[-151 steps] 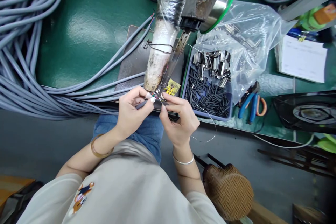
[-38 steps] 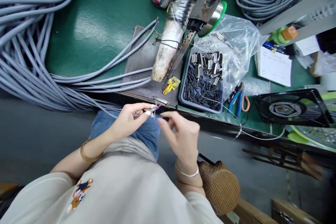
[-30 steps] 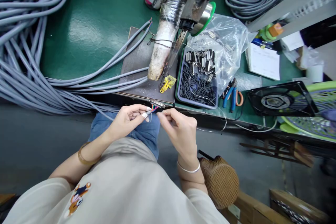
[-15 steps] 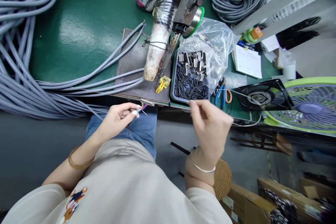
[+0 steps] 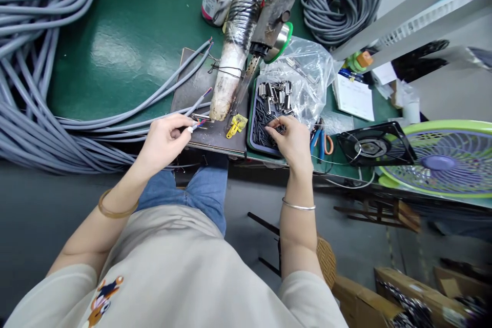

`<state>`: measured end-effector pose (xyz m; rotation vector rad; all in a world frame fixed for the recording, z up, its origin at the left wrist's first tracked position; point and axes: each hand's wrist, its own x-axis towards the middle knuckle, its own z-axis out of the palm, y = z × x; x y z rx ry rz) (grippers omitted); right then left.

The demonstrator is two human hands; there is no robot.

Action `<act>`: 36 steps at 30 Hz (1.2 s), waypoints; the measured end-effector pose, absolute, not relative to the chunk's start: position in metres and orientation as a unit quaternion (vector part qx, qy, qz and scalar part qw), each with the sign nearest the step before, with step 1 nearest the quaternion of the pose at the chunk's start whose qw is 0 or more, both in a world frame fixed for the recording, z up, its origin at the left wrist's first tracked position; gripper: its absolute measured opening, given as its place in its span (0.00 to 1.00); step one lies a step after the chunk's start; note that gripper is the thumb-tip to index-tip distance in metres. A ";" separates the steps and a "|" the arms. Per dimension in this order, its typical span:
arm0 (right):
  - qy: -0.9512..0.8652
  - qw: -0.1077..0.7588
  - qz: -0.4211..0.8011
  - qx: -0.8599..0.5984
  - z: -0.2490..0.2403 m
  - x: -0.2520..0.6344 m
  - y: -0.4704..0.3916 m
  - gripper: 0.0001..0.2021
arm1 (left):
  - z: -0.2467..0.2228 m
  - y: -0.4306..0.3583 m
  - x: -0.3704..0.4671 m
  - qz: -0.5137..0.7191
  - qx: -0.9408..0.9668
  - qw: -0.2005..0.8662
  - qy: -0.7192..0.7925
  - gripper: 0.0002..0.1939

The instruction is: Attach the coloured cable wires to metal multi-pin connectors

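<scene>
1. As the green table (image 5: 111, 72) is worked at from its near edge, the long grey cables (image 5: 26, 113) are heaped at its left, presumably so that they can be drawn toward the brown board (image 5: 217, 138).
2. The tray (image 5: 250, 136) is set right of the board, apparently for easy reach; metal connectors (image 5: 277, 93) are kept toward its far end, black tubes (image 5: 261, 124) nearer.
3. By the left hand (image 5: 163, 138), 1 cable end (image 5: 196, 126) is held over the board, clamped between the fingers, perhaps to keep it steady.
4. The right hand (image 5: 292, 141) is poised over the tubes, thumb and forefinger nearly together; whether 1 is pinched cannot be told.
5. From the cable end, thin coloured wires (image 5: 202, 123) are fanned out, red and blue among them; its sheath is largely hidden.
</scene>
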<state>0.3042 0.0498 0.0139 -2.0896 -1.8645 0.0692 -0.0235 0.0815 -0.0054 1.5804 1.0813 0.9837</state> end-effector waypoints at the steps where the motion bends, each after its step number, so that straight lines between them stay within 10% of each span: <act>1: -0.655 0.175 0.014 -0.735 0.016 0.304 0.048 0.05 | -0.006 0.080 -0.021 0.396 0.662 0.469 0.430 0.13; 10: -0.575 0.442 0.063 -0.686 0.044 0.234 -0.011 0.06 | -0.005 0.039 0.008 0.399 0.693 0.419 0.431 0.06; 15: -0.592 0.422 0.203 -0.656 0.028 0.192 -0.029 0.07 | -0.002 0.029 0.014 0.428 0.702 0.371 0.432 0.04; 36: -0.668 0.369 0.153 -0.627 0.005 0.179 -0.023 0.17 | -0.002 0.023 0.006 0.383 0.667 0.487 0.415 0.14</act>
